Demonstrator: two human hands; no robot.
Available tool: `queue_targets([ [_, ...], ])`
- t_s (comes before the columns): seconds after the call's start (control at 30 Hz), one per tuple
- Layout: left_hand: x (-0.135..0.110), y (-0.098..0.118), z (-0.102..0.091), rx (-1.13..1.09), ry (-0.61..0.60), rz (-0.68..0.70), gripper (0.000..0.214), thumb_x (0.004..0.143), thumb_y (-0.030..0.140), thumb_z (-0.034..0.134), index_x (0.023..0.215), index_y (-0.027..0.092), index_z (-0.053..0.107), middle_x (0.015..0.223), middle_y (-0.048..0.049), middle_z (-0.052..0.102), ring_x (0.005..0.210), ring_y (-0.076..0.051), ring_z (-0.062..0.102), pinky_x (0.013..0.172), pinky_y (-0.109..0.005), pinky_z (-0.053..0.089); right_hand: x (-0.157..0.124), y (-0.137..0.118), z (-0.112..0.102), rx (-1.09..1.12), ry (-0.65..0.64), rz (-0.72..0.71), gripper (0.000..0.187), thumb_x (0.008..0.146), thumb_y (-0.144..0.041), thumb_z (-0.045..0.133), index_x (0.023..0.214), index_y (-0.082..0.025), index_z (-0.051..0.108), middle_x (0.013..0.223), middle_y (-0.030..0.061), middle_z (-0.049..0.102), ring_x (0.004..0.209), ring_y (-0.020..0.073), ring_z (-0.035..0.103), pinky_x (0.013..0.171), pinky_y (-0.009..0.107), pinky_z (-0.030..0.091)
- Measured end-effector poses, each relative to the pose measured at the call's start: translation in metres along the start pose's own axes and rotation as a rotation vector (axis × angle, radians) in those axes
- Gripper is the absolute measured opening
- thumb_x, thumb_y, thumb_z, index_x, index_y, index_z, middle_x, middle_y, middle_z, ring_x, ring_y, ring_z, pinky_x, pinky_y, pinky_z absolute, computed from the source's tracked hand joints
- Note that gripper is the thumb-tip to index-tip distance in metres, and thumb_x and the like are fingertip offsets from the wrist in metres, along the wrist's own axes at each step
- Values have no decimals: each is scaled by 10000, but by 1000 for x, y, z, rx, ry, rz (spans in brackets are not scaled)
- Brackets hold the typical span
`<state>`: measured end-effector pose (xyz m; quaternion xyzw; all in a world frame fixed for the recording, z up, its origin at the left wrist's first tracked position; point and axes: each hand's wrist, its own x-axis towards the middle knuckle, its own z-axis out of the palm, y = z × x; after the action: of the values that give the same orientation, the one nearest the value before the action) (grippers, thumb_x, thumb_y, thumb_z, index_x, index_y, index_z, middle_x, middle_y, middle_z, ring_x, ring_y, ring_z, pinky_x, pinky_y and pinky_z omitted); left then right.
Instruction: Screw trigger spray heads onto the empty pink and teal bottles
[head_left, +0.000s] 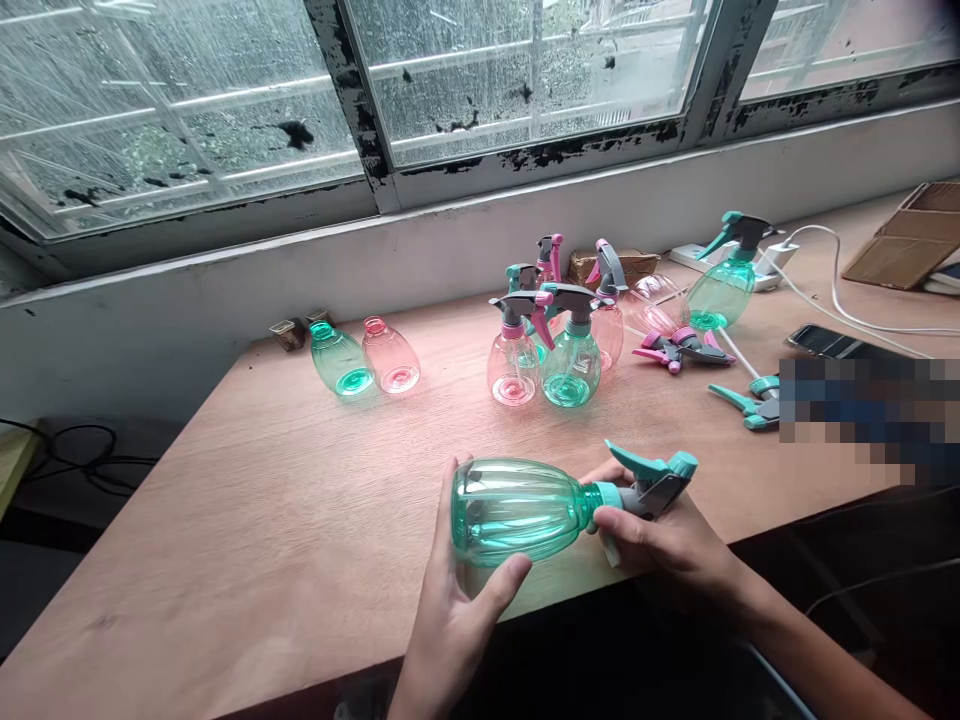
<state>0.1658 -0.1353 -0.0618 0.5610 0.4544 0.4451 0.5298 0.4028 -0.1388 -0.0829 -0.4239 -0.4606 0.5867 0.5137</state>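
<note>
A clear green spray bottle [517, 508] lies on its side in the air over the table's front edge, its base to the left. My left hand [469, 590] cups the base end, thumb along the lower side. With thumb and fingers, my right hand [660, 535] grips the bottle's neck at the teal collar of the grey and teal spray head [652, 478]. The head sits on the bottle's mouth; whether it is screwed tight I cannot tell. Some right fingers are hidden behind the neck.
Several pink and green spray bottles [570, 375] with heads stand mid-table. Headless green [341, 360] and pink [391, 357] bottles stand left. Loose pink [679, 348] and teal [757, 405] spray heads lie right, near a phone [832, 342], white cable [836, 275] and cardboard box [904, 240].
</note>
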Motion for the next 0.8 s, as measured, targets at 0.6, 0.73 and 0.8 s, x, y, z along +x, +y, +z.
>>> queue_targets([
  [0.6,0,-1,3,25,34,4,901,844,352,745,1564,413,207,1605,-25,388,1489,-312,333,1246,-474,226,0,-1,0,32,36,-21,280,856,-387,769,1047,-209,668,625,-34,617,518,123,552,528,259,461],
  [0.73,1,-3,2,7,41,6,970,809,361,781,1566,424,179,1629,-19,345,1497,-317,316,1245,-482,233,0,1,0,-5,42,-15,292,853,-365,779,1075,-205,676,581,-44,602,521,123,547,545,261,462],
  [0.8,3,-4,1,-21,58,5,972,793,413,785,1572,373,206,1613,-57,375,1473,-348,356,1221,-494,294,0,2,1,1,39,-9,301,846,-362,787,1078,-205,678,596,-35,625,530,131,563,555,270,475],
])
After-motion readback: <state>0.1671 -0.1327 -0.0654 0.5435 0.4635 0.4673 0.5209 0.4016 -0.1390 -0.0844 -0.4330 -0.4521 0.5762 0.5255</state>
